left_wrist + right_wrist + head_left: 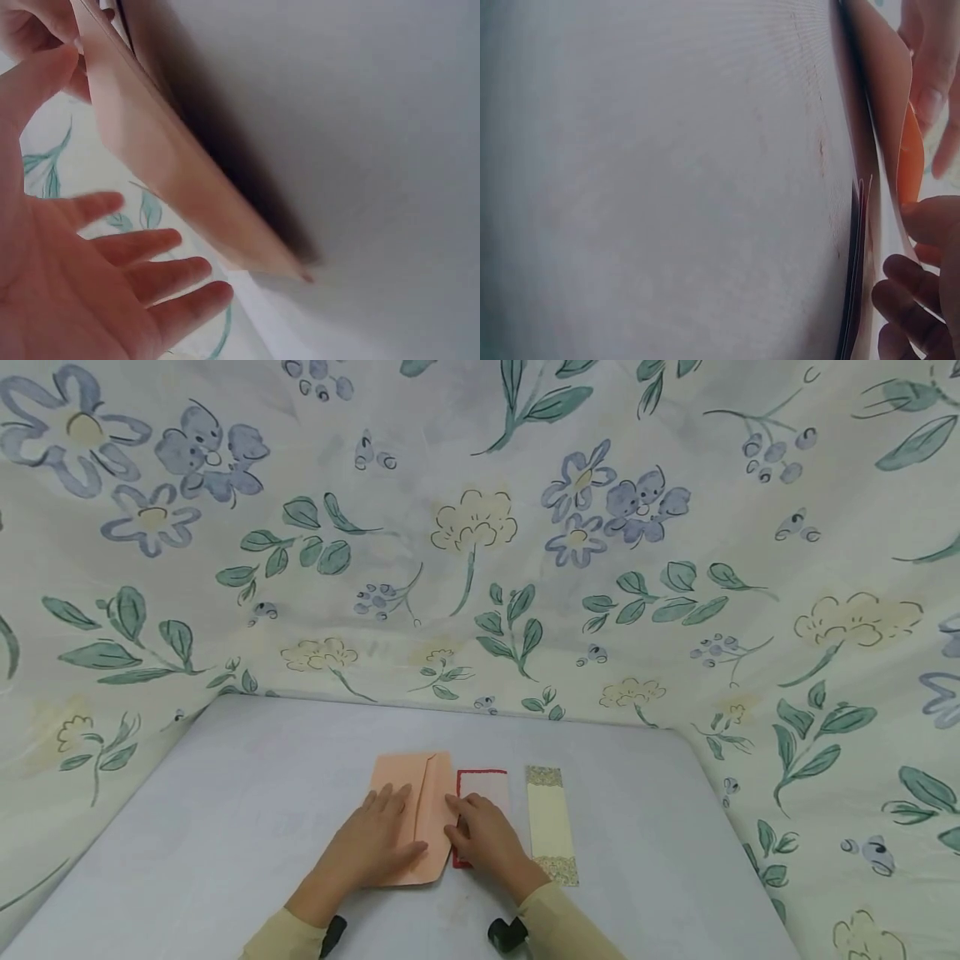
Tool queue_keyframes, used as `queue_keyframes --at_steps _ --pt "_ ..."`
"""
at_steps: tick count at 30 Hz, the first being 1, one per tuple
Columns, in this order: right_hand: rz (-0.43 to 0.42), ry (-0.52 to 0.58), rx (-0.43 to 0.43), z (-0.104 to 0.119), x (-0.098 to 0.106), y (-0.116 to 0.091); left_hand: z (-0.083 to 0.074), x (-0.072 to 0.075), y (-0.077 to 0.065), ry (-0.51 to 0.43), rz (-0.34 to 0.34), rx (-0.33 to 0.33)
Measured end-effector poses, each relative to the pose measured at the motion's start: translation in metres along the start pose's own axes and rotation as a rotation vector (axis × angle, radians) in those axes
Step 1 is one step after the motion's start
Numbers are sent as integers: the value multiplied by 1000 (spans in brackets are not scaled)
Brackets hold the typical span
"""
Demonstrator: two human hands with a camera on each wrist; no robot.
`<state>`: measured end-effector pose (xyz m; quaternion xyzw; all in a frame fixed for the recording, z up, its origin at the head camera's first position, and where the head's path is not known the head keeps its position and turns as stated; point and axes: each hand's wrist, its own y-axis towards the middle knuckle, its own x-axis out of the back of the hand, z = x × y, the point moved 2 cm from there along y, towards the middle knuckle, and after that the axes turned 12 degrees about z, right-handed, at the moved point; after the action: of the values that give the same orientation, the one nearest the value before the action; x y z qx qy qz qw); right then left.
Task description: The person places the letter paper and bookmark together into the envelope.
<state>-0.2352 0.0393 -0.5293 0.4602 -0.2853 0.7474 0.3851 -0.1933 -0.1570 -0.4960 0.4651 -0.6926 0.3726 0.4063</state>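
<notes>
A peach-orange paper envelope [437, 827] lies on the white table, its lengthwise seam facing up; the left wrist view shows the envelope [142, 142] slightly raised off the surface at one edge. Over its left half, my left hand [382, 835] is spread with fingers straight. My right hand [487, 839] pinches the envelope's right edge between thumb and index finger, the other fingers loosely curled. In the right wrist view an orange fold [910, 161] stands up near the thumb [930, 217]. Partly under the right hand is a red-bordered card [487, 783].
Right of the red-bordered card lies a cream strip [550, 822] with glittery, patterned ends. The white table [225, 810] spreads around these papers. A floral cloth [405, 552] hangs behind and along the sides.
</notes>
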Motion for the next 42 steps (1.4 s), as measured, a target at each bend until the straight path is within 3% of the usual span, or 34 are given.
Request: queue_keyframes --at_steps 6,13,19,24,31,33,36,42 --pt "1 11 -5 0 0 -1 -2 1 7 37 12 -85" --pt "-5 16 -6 2 -1 -1 1 1 11 29 81 -29" --pt "-7 50 11 4 -1 -1 7 1 9 1 89 -15" --pt "-2 184 -15 3 -3 1 9 3 7 -28 78 -37" --pt "-35 537 -71 3 -3 1 8 5 6 -67 64 -61" --pt "-46 586 -76 3 -3 1 9 4 6 -67 67 -53" --pt "-59 596 -79 3 -3 2 9 4 7 -57 70 -39" --pt "-106 513 -88 1 -3 4 12 6 6 -74 61 -25"
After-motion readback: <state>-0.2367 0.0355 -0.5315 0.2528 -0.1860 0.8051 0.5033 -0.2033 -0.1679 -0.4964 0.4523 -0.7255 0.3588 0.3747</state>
